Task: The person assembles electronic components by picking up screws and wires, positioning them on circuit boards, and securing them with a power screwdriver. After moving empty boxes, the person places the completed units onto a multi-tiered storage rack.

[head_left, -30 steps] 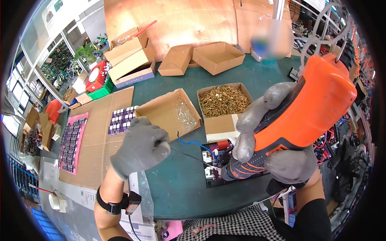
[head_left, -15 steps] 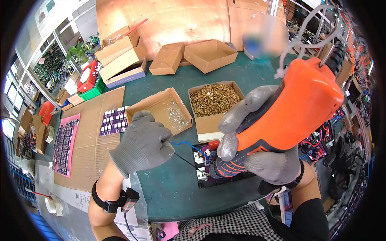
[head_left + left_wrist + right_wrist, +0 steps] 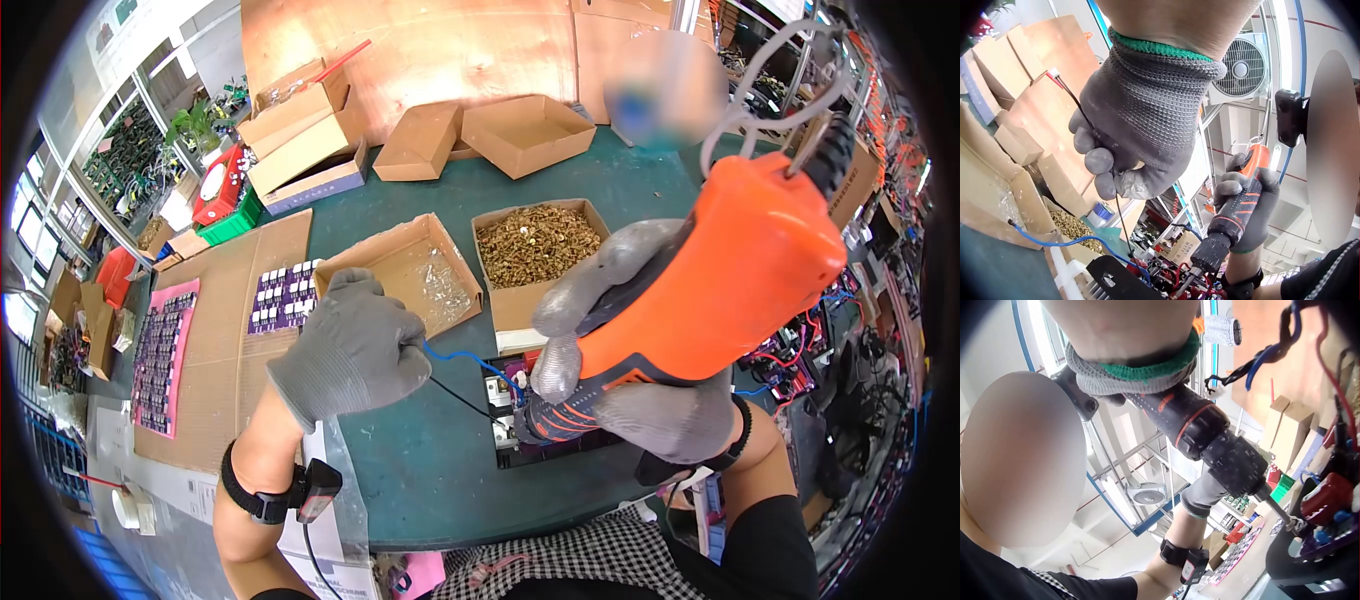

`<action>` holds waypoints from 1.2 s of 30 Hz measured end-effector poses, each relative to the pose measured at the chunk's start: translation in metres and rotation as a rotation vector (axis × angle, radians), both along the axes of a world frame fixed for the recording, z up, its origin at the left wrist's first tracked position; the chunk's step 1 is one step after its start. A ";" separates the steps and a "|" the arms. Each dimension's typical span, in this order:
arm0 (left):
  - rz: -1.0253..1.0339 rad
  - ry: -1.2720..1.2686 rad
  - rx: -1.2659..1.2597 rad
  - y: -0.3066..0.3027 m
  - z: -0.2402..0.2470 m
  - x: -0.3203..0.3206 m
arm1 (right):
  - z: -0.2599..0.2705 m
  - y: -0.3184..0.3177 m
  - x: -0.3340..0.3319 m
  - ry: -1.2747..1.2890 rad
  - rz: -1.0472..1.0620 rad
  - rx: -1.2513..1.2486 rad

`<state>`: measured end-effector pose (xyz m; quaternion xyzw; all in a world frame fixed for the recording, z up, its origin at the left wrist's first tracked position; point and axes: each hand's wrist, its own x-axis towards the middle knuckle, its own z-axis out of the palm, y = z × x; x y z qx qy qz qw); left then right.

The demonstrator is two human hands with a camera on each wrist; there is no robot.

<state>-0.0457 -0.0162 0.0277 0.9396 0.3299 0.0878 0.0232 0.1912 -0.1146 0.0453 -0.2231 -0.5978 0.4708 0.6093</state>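
Note:
My gloved left hand (image 3: 350,345) pinches a thin black wire (image 3: 460,400) between thumb and fingers, above the table and left of a circuit board in a black housing (image 3: 493,455). The wire's connector end (image 3: 1054,74) sticks out past the knuckles in the left wrist view. With my gloved right hand (image 3: 665,420) I grip an orange and black power screwdriver (image 3: 725,270), tilted down over the board. Its bit (image 3: 1275,509) meets a screw spot at the board's edge in the right wrist view. A blue wire (image 3: 465,355) curves off the board. The driver hides much of the board in the head view.
Behind the board stands a carton of brass-coloured screws (image 3: 535,245), beside a shallow box (image 3: 400,270) with small clear bits. Purple boards (image 3: 283,297) lie on cardboard at left. Further boxes (image 3: 528,135) line the back. More wired boards (image 3: 790,345) are at right.
The screwdriver's nose has shifted left along the board. My left hand, still pinching the black wire, has come a little nearer the board. The head view has turned slightly right.

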 end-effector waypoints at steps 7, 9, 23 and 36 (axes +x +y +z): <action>0.014 -0.013 -0.016 0.001 -0.002 -0.001 | 0.001 0.001 0.001 0.054 0.032 0.033; 0.011 -0.025 -0.005 0.001 -0.003 -0.002 | 0.004 0.000 0.003 -0.005 0.051 0.019; -0.018 -0.048 0.037 0.001 -0.002 0.001 | -0.005 0.003 -0.002 -0.025 0.001 0.043; -0.114 0.069 -0.158 -0.080 -0.047 0.025 | -0.013 0.015 -0.037 -0.235 -0.236 0.227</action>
